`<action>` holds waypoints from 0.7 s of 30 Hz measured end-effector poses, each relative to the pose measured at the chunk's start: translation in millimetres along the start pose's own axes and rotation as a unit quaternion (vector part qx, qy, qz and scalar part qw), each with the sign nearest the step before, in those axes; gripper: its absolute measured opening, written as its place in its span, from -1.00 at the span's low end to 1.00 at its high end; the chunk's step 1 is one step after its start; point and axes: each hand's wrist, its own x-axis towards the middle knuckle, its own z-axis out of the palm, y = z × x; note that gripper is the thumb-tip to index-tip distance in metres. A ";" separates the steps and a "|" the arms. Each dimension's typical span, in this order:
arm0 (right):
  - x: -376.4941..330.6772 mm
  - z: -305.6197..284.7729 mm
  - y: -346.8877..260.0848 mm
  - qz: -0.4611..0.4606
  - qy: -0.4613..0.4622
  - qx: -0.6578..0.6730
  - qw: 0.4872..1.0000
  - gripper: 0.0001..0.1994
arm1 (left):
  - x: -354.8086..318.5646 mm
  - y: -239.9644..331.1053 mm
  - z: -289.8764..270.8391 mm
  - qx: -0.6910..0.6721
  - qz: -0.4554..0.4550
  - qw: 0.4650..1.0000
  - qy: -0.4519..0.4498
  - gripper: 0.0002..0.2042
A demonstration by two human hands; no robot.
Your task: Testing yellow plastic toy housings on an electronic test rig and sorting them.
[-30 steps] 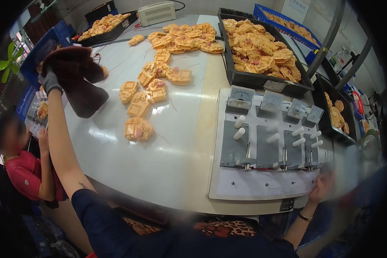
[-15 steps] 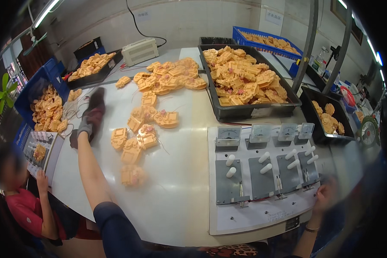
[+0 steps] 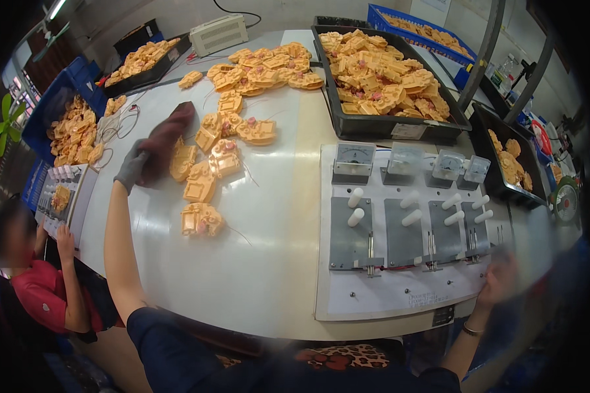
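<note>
One dark maroon cloth (image 3: 167, 137) — soft and crumpled — lies on the smooth white table (image 3: 269, 262), clamped in the grey-gloved left hand (image 3: 132, 166), just beside blocky orange plastic castings (image 3: 200, 183). Right hand (image 3: 501, 281) — blurred, grip unclear — rests at the white test panel (image 3: 400, 295) near its edge.

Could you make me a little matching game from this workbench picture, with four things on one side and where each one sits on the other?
Things:
1. dark cloth
2. black tray of orange parts
3. row of small meters
4. green fan

Places:
A. far left edge of the view
B. on the white test board, above the grey plates
C. under the gloved left hand on the table
D. back of the table, right of the loose pile

Pairs: 1-C, 2-D, 3-B, 4-A
</note>
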 end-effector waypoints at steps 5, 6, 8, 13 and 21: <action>-0.9 3.6 -9.9 -0.009 -0.009 0.016 1.000 -0.37 | -24.1 32.7 2.6 -0.308 0.098 0.946 0.014 -0.66; -0.7 3.4 -8.9 -0.002 -0.011 0.021 1.000 -0.38 | -25.1 39.5 -0.2 -0.310 0.099 0.945 0.013 -0.66; 2.5 3.0 -12.9 0.006 -0.010 0.022 1.000 -0.40 | -18.8 55.0 -4.8 -0.325 0.177 0.927 0.066 -0.65; 17.2 -4.8 -33.7 0.019 0.197 0.013 0.980 -0.61 | -45.8 113.0 -29.5 -0.381 0.235 0.870 0.208 -0.64; 27.9 108.4 -184.7 -0.207 -0.248 0.017 0.946 -0.53 | -104.7 240.7 26.4 -0.477 0.278 0.815 0.176 -0.61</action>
